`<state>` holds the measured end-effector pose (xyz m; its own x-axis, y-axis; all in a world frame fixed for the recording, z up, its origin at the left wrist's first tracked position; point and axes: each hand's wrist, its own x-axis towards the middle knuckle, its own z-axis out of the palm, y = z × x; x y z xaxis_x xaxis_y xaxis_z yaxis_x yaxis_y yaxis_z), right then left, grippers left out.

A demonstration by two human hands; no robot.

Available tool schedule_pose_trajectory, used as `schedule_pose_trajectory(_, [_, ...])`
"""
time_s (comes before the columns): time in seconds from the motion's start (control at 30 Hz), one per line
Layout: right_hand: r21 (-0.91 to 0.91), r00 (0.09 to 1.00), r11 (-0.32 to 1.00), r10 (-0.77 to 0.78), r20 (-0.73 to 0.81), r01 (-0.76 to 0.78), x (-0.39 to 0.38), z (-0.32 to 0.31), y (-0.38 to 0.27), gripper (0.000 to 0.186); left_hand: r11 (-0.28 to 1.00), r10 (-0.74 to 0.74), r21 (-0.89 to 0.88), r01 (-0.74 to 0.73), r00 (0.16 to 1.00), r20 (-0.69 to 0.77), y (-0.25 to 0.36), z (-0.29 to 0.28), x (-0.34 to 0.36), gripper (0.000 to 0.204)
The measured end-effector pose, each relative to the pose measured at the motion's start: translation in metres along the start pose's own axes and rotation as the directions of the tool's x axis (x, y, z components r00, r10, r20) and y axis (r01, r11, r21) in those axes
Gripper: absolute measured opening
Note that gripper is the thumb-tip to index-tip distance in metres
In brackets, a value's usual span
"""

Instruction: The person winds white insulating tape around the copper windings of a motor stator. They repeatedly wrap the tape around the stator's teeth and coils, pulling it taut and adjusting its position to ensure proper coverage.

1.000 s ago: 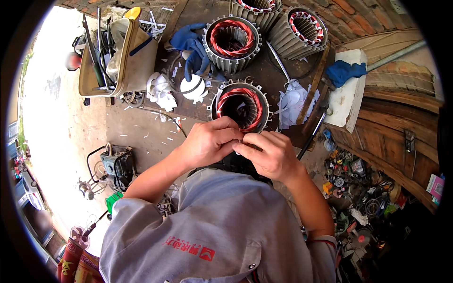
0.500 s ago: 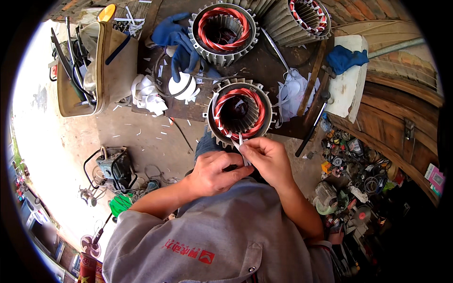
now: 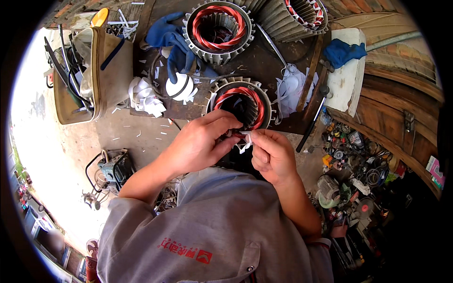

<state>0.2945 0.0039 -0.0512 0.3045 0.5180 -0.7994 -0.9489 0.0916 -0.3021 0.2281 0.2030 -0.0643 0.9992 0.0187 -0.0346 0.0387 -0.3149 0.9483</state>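
Note:
A finned metal motor stator (image 3: pixel 212 99) with a ring of red windings (image 3: pixel 255 104) sits at the near edge of the bench. My left hand (image 3: pixel 210 141) is on its near rim, thumb and fingertips closed on the red winding. Beside it, my right hand (image 3: pixel 269 151) pinches a narrow white strip (image 3: pixel 245 146) that loops at the front of the winding. The fingers of both hands cover part of that rim. White strips and offcuts (image 3: pixel 144 96) lie on the bench to the left, and a white pile (image 3: pixel 292 87) lies to the right.
Two more stators (image 3: pixel 219 52) (image 3: pixel 283 33) stand behind on the bench (image 3: pixel 188 108). Blue gloves (image 3: pixel 174 37), a tool-filled plastic container (image 3: pixel 106 89), a white board with a blue cloth (image 3: pixel 339 94) and a black-handled rod (image 3: pixel 306 137) surround them. Cluttered parts (image 3: pixel 358 174) and a green machine (image 3: pixel 111 172) are below.
My left hand has risen from below the stator onto its near rim and closed there. My right hand has shifted slightly right, still pinching the strip.

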Motion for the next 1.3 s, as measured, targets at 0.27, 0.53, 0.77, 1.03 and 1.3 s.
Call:
schedule_pose_trajectory(0.27, [-0.149,0.993,0.985,-0.102,-0.066,0.091,0.010,0.011,-0.019,0.015,0.924,-0.051,0.377,-0.059,0.960,0.275,0.002,-0.005,0.046,0.016])
schedule_pose_trajectory(0.53, [-0.150,0.994,0.984,-0.100,-0.044,0.092,0.015,0.013,-0.017,0.014,0.682,-0.330,0.705,-0.197,0.777,0.536,0.006,0.001,0.066,0.009])
schedule_pose_trajectory(0.77, [-0.153,0.997,0.986,-0.070,-0.016,0.067,0.011,0.002,-0.003,0.016,0.638,-0.091,0.673,-0.374,0.831,0.549,-0.003,0.001,0.054,0.007])
schedule_pose_trajectory(1.03, [-0.473,0.945,0.819,-0.306,0.117,0.324,-0.021,-0.004,0.041,0.014,0.816,0.262,0.438,-0.376,0.917,0.300,-0.004,0.001,0.014,0.017])
schedule_pose_trajectory(1.3, [-0.464,0.932,0.810,-0.341,0.123,0.358,0.000,-0.017,0.060,0.025,0.745,0.435,0.475,-0.469,0.881,0.187,-0.016,0.013,0.000,0.026])
